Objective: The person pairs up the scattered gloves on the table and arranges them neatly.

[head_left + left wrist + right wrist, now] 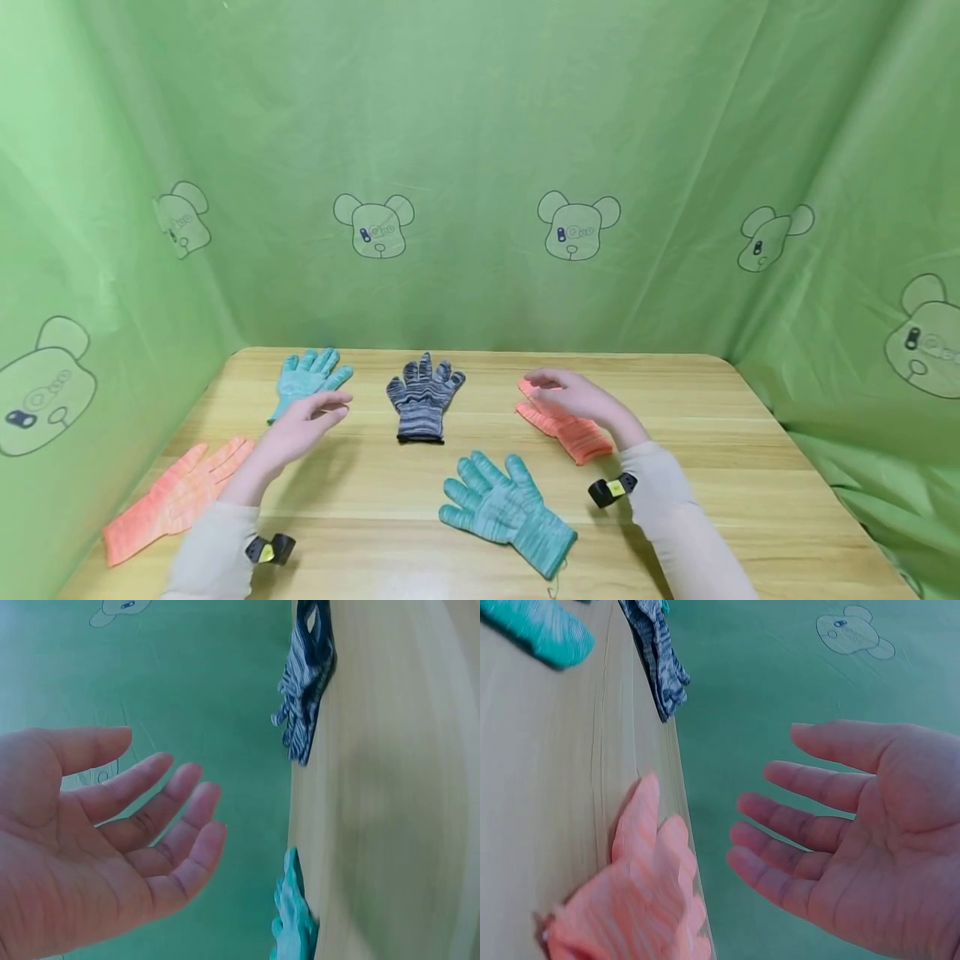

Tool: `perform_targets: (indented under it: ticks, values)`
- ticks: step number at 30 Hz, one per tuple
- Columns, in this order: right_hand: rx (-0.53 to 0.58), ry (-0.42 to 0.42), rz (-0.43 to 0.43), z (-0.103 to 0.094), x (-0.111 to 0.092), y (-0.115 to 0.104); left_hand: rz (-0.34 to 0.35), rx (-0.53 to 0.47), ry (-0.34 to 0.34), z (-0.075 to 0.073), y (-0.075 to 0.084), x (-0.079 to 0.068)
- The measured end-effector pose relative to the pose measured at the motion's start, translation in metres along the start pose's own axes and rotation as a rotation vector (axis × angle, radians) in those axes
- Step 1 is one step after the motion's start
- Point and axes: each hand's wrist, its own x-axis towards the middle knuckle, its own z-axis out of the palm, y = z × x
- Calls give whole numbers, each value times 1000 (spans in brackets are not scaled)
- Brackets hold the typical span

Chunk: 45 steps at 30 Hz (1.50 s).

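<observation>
My left hand (306,429) hovers above the table on the left, fingers relaxed and nothing held. It is nearest to a teal glove (303,382) at the back left; in the left wrist view its palm (90,847) shows bare. My right hand (573,393), also holding nothing, is raised over an orange glove (577,433) and partly hides it in the head view. The right wrist view shows that hand's fingers loosely bent, apart from the orange glove (641,892). Between the hands, a dark grey striped glove (423,400) lies flat near the back edge.
A second teal glove (506,512) with a loose thread lies at the front middle. Another orange glove (176,500) lies at the left edge, beside the left forearm. Green curtains (480,292) with bear-face prints stand around the wooden table (360,550).
</observation>
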Motion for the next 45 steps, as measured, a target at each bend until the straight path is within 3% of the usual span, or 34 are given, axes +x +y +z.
perform_targets:
  ticks: [10, 17, 23, 30, 32, 39, 43, 45]
  values:
    - [4, 45, 12, -7, -14, 18, 42, -8, 6, -16, -18, -11]
    - [45, 61, 15, -11, -20, 31, 65, -52, -44, -32, -35, -19]
    - [52, 51, 8, -13, -23, 35, 95, 21, -60, -50, -45, -28]
    - [47, 49, 22, -16, -25, 44, 58, 77, -31, -70, -51, -43]
    - [49, 46, 31, -17, -27, 46, 33, 11, -42, -73, -53, -47]
    - [71, 14, 47, -23, -31, 54, -37, -39, -16, -81, -62, -59]
    - [64, -10, 43, -23, -30, 60, -174, -270, -78, -84, -71, -67]
    - [58, -24, 37, -23, -30, 62, -247, -465, -123, -84, -76, -71]
